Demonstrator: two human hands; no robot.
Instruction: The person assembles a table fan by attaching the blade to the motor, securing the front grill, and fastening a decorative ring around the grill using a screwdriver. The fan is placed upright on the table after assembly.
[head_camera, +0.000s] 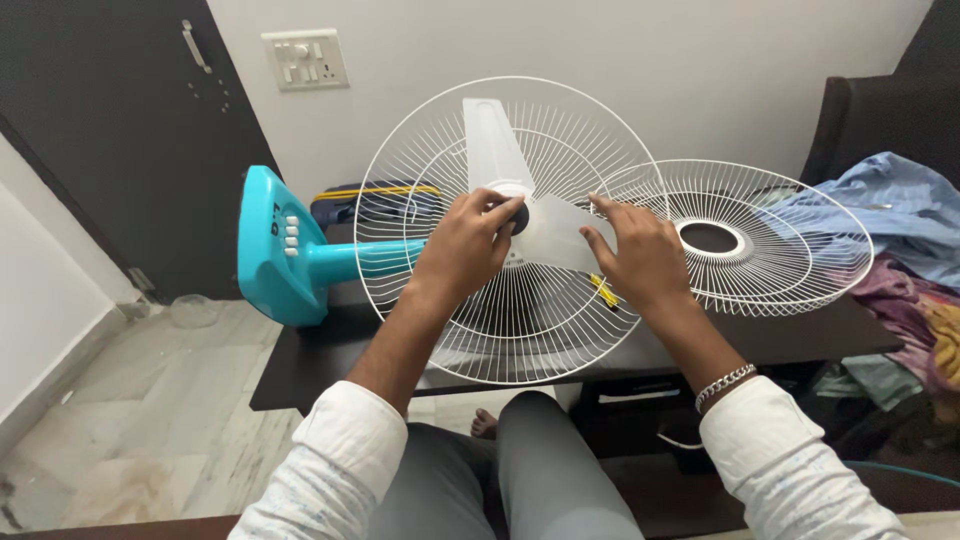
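Note:
A turquoise pedestal fan (290, 250) lies on its side on a dark table (300, 365). Its white rear wire guard (440, 150) faces me with translucent white blades (492, 140) mounted in it. My left hand (462, 245) is closed around the dark cap at the blade hub (518, 215). My right hand (632, 255) rests on the lower right blade, fingers spread over it. A yellow-handled tool (603, 291) lies on the table behind the guard wires, just below my right hand.
The loose front wire guard (790, 240) lies flat on the table at the right. Crumpled clothes (905, 210) cover a dark chair at far right. A dark door (110, 120) and a wall switch plate (305, 58) stand behind. Marble floor (150, 420) lies to the left.

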